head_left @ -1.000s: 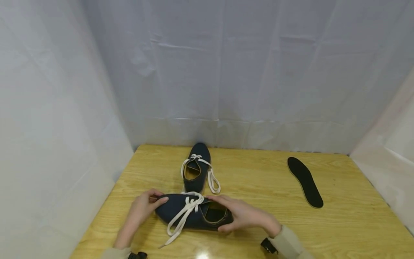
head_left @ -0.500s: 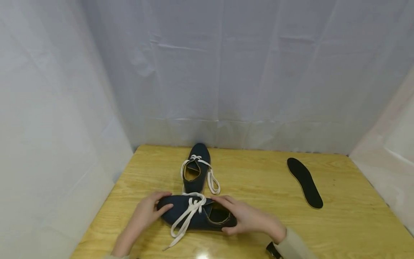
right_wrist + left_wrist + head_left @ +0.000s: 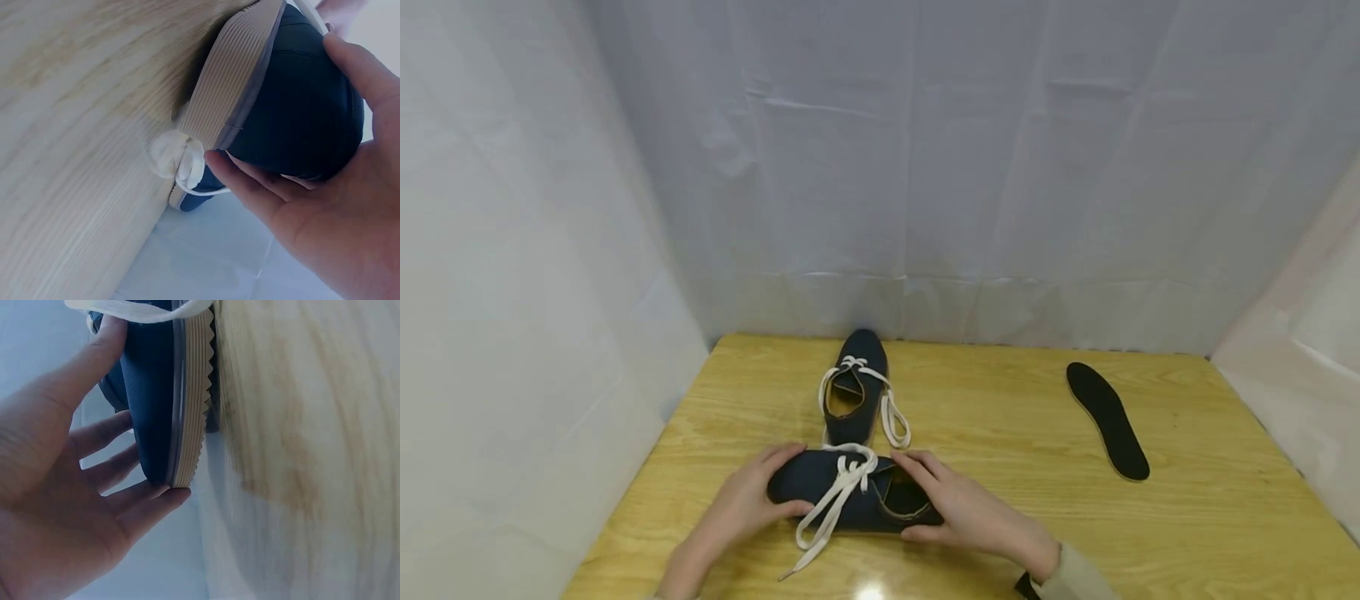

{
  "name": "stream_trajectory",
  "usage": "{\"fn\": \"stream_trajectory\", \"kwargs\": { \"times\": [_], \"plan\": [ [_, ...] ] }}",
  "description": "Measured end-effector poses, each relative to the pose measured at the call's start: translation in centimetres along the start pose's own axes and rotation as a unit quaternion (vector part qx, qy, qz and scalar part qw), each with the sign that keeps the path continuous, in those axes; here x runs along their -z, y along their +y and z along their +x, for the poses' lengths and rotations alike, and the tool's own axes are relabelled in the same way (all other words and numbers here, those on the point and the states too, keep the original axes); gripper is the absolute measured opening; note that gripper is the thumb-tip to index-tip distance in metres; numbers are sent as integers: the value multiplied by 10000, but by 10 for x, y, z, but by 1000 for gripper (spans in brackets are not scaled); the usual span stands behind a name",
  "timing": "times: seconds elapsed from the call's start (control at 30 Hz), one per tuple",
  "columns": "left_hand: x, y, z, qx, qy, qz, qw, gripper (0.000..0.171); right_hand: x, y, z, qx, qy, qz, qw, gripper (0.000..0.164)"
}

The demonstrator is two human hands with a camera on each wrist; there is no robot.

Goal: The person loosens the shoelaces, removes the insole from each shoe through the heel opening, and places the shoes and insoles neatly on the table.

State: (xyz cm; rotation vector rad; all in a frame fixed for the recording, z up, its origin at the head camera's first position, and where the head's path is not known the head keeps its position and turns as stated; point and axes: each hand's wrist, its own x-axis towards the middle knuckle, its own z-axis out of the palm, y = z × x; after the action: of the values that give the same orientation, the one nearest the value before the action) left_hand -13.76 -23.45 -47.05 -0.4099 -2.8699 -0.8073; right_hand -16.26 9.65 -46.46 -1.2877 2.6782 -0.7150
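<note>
A navy lace-up shoe (image 3: pixel 797 479) lies sideways near the table's front, toe to the left. My left hand (image 3: pixel 737 500) grips its toe, thumb on the near side and fingers around the far side. At the heel, my right hand (image 3: pixel 966 508) holds the shoe, fingers on the far side and thumb on the near side. White laces (image 3: pixel 826 510) hang loose over the shoe's near side. The right wrist view shows the dark heel (image 3: pixel 300 106) above a ribbed sole edge (image 3: pixel 228 78). A zigzag sole edge (image 3: pixel 190 400) appears by the toe in the left wrist view.
Just behind stands a second navy shoe (image 3: pixel 863 346), toe pointing away, its white laces (image 3: pixel 892 421) trailing right. A black insole (image 3: pixel 1108 421) lies on the right of the wooden table (image 3: pixel 1000 417). Pale sheeting (image 3: pixel 970 167) encloses the back and sides.
The held shoe has shifted slightly right. My left hand has slid further around the toe, its thumb now lower on the near side. The second shoe and the insole stay put.
</note>
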Motion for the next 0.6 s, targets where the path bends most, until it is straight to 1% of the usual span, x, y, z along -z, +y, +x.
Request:
{"fn": "stream_trajectory", "kwargs": {
  "times": [0.2, 0.33, 0.47, 0.6],
  "plan": [
    [-3, 12, -1, 9, -28, 38, 10000, 80, 2, 8, -5, 24, -84, 224, 9997, 94],
    [-8, 21, 2, -8, 21, 64, 10000, 78, 8, 15, -12, 75, -67, 359, 9993, 93],
    [-15, 30, 6, -16, 42, 106, 9999, 76, 13, 20, -18, 5, -88, 426, 9991, 91],
    [-22, 38, 8, -12, -43, 215, 9998, 76, 19, 27, -25, -77, -113, 541, 9984, 89]
  ]
}}
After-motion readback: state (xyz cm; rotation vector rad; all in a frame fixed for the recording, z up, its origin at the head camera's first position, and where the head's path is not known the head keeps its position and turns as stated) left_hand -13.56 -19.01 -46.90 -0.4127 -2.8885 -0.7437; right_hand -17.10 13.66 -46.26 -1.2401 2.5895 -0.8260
